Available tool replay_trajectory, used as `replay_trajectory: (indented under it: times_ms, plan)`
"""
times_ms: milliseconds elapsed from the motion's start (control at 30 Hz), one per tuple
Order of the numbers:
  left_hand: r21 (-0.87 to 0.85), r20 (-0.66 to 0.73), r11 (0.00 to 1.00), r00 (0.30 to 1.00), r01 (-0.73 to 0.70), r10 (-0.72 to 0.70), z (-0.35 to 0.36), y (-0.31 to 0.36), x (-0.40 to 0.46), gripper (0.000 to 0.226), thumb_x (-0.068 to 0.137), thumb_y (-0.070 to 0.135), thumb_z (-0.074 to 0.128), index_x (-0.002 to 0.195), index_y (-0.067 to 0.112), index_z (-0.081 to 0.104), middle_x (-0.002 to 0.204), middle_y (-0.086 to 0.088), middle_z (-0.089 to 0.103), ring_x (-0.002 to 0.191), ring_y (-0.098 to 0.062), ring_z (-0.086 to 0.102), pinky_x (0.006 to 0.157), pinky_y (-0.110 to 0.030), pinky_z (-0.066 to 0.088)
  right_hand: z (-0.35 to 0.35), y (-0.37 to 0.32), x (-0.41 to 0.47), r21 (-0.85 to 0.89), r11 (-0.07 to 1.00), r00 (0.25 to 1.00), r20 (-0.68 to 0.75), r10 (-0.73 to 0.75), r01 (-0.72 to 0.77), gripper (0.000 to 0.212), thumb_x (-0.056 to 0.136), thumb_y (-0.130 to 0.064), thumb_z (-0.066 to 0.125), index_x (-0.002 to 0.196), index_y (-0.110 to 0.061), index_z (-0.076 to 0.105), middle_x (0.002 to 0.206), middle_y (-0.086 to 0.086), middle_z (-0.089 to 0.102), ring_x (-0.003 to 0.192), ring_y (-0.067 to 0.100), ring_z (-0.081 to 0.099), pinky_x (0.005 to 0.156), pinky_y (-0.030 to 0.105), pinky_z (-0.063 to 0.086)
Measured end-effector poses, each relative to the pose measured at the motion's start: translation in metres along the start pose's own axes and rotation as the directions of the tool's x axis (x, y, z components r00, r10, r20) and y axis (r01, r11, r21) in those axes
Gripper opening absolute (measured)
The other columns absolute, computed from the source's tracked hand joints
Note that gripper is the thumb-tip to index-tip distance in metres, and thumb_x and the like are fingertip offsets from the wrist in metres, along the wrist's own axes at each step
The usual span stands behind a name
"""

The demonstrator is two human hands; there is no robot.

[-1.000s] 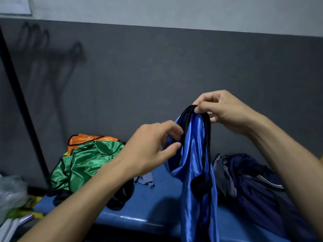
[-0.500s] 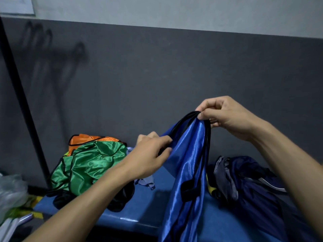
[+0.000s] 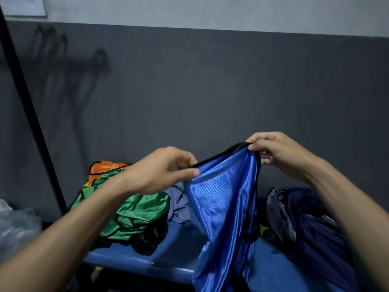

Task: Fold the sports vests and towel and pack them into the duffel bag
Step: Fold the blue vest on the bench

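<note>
The left hand (image 3: 160,171) pinches the blue vest (image 3: 221,203) between thumb and forefinger, right at the black-trimmed top edge; the other fingers curl loosely above. The right hand (image 3: 275,152) holds the same edge higher up and further right, thumb and fingertips closed on a bunched bit of black trim, the remaining fingers tucked under. Between the two hands the trim runs taut in a rising line, left to right.

The vest is a shiny, satin-like blue with a fine ribbed weave that catches the light in pale streaks. It hangs in the air from both grips, spread into a broad panel near the top and narrowing into long vertical folds lower down, where it passes in front of the bench (image 3: 168,256) and leaves the picture at the bottom. Black binding follows its right side, and a dark knot or loop of trim sits partway down that side.

The bench is glossy blue and stands against a dark grey wall (image 3: 210,91). On it, behind the left forearm, lies a crumpled green vest (image 3: 136,216) with an orange vest (image 3: 105,167) just behind it, both edged in black. A grey-blue cloth (image 3: 179,205) lies bunched between the green vest and the hanging blue one. To the right, under the right forearm, sits the navy bag (image 3: 305,220), slumped. A black pole (image 3: 31,123) leans at the left, with clear plastic (image 3: 16,224) low beside it.
</note>
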State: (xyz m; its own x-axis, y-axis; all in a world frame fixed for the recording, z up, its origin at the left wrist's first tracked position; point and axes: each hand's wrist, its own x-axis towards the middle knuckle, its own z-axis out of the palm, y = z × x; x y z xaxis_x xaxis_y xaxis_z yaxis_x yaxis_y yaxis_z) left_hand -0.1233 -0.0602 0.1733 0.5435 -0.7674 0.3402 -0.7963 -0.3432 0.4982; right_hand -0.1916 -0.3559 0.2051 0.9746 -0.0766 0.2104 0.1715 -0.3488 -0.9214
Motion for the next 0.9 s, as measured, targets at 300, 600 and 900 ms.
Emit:
replay_trajectory:
  times_ms: [300, 600, 900]
  plan:
    - [-0.09, -0.108, 0.996, 0.994, 0.006, -0.016, 0.02, -0.009, -0.002, 0.018, 0.101, 0.013, 0.053, 0.102, 0.027, 0.065, 0.078, 0.006, 0.068, 0.074, -0.026, 0.057, 0.076, -0.044, 0.05, 0.005, 0.001, 0.002, 0.042, 0.999, 0.998, 0.058, 0.009, -0.011, 0.025, 0.095, 0.001, 0.056, 0.082, -0.016, 0.069, 0.07, -0.004, 0.054, 0.06, 0.005, 0.045, 0.065, 0.029, 0.032]
    - [-0.448, 0.205, 0.882, 0.977, 0.145, -0.056, 0.037, 0.012, 0.024, 0.047, 0.108, 0.042, 0.04, 0.07, 0.037, 0.067, 0.078, 0.017, 0.057, 0.074, -0.004, 0.048, 0.075, -0.021, 0.038, 0.02, -0.016, 0.003, -0.168, 0.981, 0.982, 0.174, -0.069, 0.099, 0.009, 0.094, -0.004, 0.061, 0.095, -0.002, 0.07, 0.091, 0.008, 0.069, 0.086, 0.019, 0.059, 0.083, 0.033, 0.045]
    - [-0.686, 0.161, 0.719, 0.987, 0.111, 0.001, 0.021, -0.014, 0.022, 0.026, 0.091, 0.03, 0.07, 0.069, 0.02, 0.061, 0.068, 0.004, 0.052, 0.063, -0.008, 0.047, 0.063, -0.018, 0.038, 0.003, -0.004, 0.0, -0.219, 0.972, 0.99, 0.131, -0.06, 0.088, 0.008, 0.093, -0.005, 0.067, 0.096, 0.002, 0.07, 0.087, 0.007, 0.069, 0.082, 0.015, 0.061, 0.078, 0.026, 0.051]
